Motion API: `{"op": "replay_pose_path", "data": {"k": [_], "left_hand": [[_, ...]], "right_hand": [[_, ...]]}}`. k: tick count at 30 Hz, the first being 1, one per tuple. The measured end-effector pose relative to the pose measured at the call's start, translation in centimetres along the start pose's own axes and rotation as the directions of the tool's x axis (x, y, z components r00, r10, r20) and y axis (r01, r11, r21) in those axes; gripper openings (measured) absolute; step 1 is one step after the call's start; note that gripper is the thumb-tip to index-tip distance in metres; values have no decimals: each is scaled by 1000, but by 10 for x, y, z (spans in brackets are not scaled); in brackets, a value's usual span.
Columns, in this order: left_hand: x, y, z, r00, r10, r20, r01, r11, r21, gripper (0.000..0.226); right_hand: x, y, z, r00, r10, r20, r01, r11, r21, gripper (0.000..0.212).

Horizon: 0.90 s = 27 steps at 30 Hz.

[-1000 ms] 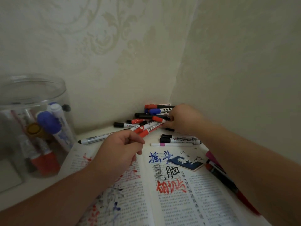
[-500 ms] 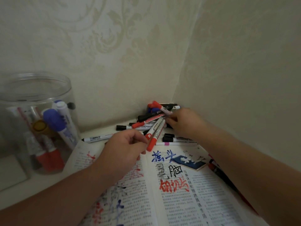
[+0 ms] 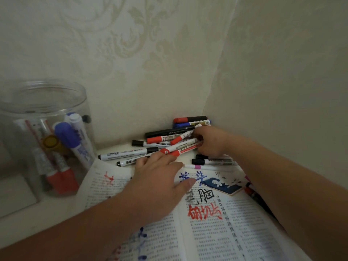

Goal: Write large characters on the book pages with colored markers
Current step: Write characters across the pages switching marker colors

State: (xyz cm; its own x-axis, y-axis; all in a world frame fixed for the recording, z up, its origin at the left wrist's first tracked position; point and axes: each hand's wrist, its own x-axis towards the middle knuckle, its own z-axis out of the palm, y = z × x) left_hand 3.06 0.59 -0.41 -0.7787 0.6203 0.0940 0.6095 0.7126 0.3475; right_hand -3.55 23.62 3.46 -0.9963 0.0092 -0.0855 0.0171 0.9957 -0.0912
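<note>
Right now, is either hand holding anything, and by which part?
The right hand grips two red-capped markers by their tail ends. The left hand lies flat, fingertips by their caps, holding nothing.

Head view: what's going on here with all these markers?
A person works over an open book whose pages already carry large blue, black and red characters. The right hand grips two red-capped markers at the marker pile in the corner, and the open left hand reaches to their caps. No writing is under way; a clear jar of markers stands on the left.
</note>
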Motion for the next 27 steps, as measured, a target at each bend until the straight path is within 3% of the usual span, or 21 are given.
{"op": "replay_pose_path", "data": {"k": [4, 9, 17, 20, 22, 25, 27], "left_hand": [[0, 0, -1, 1000, -9, -18, 10, 999, 37, 65], [0, -1, 0, 1000, 0, -19, 0, 1000, 29, 63], [-1, -1, 1, 999, 35, -22, -35, 999, 11, 65], [-1, -1, -2, 992, 112, -65, -112, 994, 13, 64], [-1, 0, -3, 973, 213, -87, -214, 977, -3, 53], [-1, 0, -2, 935, 346, -78, -350, 936, -45, 32], [-1, 0, -1, 928, 371, -27, -372, 927, -47, 34]], "right_hand": [[-1, -2, 4, 998, -57, -7, 57, 998, -4, 25], [-8, 3, 11, 987, -103, -121, 106, 994, 16, 21], [0, -2, 13, 968, -151, -200, 127, 984, -129, 26], [1, 1, 7, 958, -190, -213, 153, 971, -182, 29], [1, 2, -4, 957, -222, -187, 174, 955, -242, 29], [0, 7, -26, 954, -242, -176, 174, 928, -330, 28], [-3, 14, -39, 964, -221, -148, 151, 914, -377, 24]]}}
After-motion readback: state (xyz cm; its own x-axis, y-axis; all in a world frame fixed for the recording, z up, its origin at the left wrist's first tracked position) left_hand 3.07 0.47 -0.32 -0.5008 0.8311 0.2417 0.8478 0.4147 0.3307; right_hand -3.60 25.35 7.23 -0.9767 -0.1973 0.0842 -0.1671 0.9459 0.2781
